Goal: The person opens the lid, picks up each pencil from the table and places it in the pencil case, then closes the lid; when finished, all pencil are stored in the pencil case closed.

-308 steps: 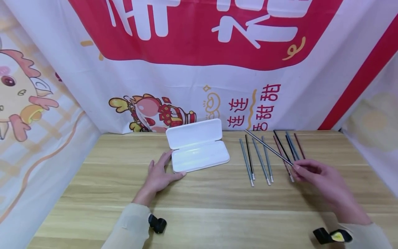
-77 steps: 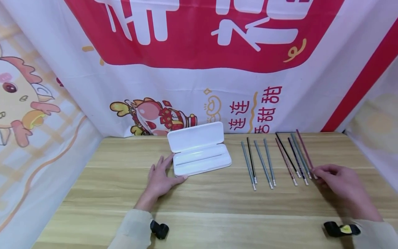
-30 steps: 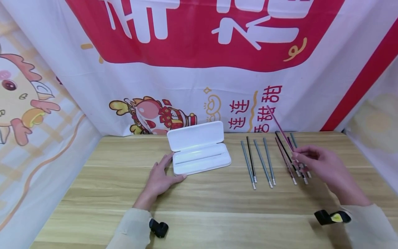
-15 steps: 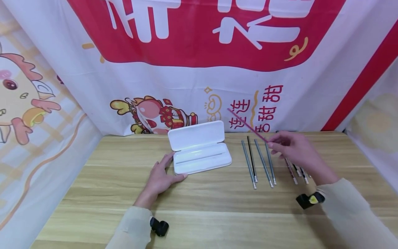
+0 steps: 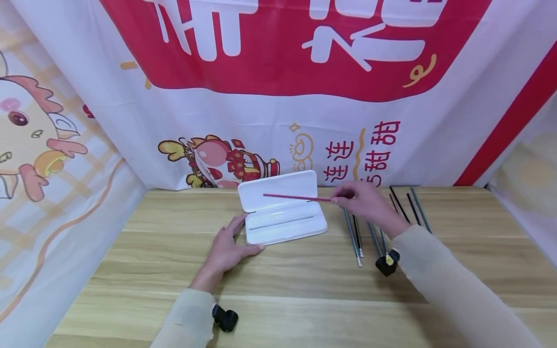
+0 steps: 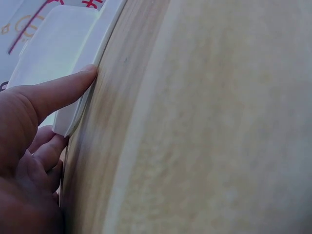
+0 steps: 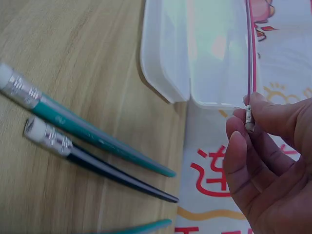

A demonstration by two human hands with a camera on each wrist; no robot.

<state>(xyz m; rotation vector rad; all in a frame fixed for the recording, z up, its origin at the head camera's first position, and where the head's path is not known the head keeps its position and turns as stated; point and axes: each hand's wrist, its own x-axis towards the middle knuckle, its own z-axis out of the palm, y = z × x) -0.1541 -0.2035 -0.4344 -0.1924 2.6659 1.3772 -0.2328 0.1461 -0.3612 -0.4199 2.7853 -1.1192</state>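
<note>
A white pencil case [image 5: 304, 233] lies opened out on the wooden table, its lid [image 5: 278, 186] leaning back. One dark, thin pencil [image 5: 283, 223] lies inside the tray. My left hand [image 5: 225, 249] holds the case at its left end, thumb along the front edge and fingers at the end. My right hand [image 5: 365, 203] pinches a red pencil [image 5: 296, 196] by its eraser end between thumb and fingers. The pencil points left, in front of the lid and above the tray. In the right wrist view, the striped pencil [image 7: 251, 53] extends from the fingertips past the case.
Right of the case lie several loose pencils, including a teal pencil [image 5: 350, 237] and a black pencil [image 5: 414, 205]. My right forearm partly hides them. A printed white and red cloth [image 5: 278, 116] hangs behind the table's back edge.
Since a second ago, my right hand has carried the red pencil left from the loose pencils to the case, swinging it almost level. My left hand has stayed at the case.
</note>
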